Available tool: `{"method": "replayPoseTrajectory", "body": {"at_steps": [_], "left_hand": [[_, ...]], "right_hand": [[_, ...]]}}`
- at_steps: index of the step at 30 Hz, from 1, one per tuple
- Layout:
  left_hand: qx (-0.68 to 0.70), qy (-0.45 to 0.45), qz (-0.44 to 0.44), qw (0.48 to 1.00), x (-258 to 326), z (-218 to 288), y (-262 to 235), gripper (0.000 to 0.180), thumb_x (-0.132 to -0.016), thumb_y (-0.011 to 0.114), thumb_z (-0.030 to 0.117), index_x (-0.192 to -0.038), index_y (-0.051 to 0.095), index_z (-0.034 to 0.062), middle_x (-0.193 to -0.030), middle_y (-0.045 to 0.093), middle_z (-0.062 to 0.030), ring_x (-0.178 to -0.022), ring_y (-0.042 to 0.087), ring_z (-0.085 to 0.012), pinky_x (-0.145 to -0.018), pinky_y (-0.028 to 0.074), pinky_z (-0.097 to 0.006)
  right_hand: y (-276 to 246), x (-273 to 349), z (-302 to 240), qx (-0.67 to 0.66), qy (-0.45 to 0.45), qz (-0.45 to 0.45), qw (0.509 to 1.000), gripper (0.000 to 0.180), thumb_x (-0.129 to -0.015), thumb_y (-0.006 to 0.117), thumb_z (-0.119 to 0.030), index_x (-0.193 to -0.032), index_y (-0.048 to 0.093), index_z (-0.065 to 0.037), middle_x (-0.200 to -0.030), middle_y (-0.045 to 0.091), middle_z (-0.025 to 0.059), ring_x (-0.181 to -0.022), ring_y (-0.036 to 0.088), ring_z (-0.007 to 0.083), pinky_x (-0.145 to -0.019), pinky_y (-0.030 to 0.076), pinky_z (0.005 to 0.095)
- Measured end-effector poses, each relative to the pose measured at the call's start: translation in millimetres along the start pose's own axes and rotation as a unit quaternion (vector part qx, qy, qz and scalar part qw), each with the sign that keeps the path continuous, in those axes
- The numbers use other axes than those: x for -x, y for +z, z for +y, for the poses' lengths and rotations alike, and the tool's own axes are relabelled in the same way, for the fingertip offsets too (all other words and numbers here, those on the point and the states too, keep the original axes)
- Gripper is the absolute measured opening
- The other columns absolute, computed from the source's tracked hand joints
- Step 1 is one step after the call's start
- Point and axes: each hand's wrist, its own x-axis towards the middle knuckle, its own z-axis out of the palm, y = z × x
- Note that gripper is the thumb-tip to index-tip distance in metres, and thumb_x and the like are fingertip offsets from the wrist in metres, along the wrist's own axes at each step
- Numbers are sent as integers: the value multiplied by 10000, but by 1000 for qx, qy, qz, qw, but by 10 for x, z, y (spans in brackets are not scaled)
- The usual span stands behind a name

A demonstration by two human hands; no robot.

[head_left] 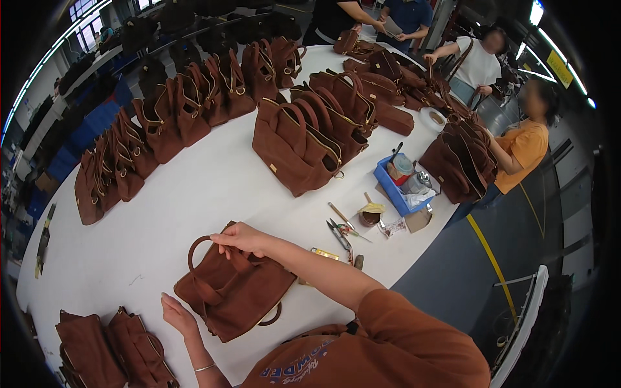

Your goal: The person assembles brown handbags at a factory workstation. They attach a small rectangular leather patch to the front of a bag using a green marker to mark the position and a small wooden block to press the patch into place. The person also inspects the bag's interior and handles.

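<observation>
Brown handbag [249, 305] is laid on the white surface [194, 187], beneath the right hand [242, 237], whose grip is closed around its upper handle [192, 253]. The left hand [179, 316] is held released, nothing grasped, just beside the handbag's left edge. The handbag's far edge is partly covered by the right forearm [310, 263]. To the handbag's right, cutters [339, 235] and a blue bin [392, 191] are set; beyond it, upright bags [294, 155] are grouped.
</observation>
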Motion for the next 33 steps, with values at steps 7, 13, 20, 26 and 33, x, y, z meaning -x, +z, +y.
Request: {"method": "replayPoseTrajectory", "body": {"at_steps": [7,13,20,26,33], "left_hand": [[-150,-49,-80,984,-231,362,95,575,-1058,420,326,-609,440,-32,-500,403,-130,-473,339,-218,-475,325,-407],[-100,29,-31,994,-221,-43,52,546,-1035,476,291,-601,408,-34,-504,379,-118,-488,322,-193,-478,302,-400],[-96,-111,-190,971,263,-81,-1226,484,-989,555,251,-616,449,-39,-498,417,-59,-490,346,-125,-471,289,-375],[-237,-150,-496,822,1389,-153,-2331,296,-818,754,211,-997,710,-20,-833,723,-163,-715,707,-258,-653,551,-344],[12,-205,-165,965,806,348,-1498,221,-924,675,176,-997,675,-33,-818,711,-137,-720,676,-176,-669,534,-289]], "right_hand": [[-5,81,-13,0,-7,9,1000,494,-891,625,-589,-774,652,-110,-634,614,-1,-657,570,92,-496,381,261],[55,-38,116,-34,-16,5,999,454,-894,649,-537,-782,663,-97,-652,627,0,-591,563,75,-430,353,251],[26,-34,168,-18,-6,14,1000,463,-874,667,-562,-786,678,-108,-670,621,-2,-640,526,79,-510,365,274],[44,30,118,-49,9,13,999,444,-909,651,-517,-779,661,-93,-656,615,-1,-596,562,92,-476,414,249],[43,30,111,-46,21,15,999,438,-959,589,-494,-785,653,-98,-659,614,0,-566,557,88,-477,447,237]]}}
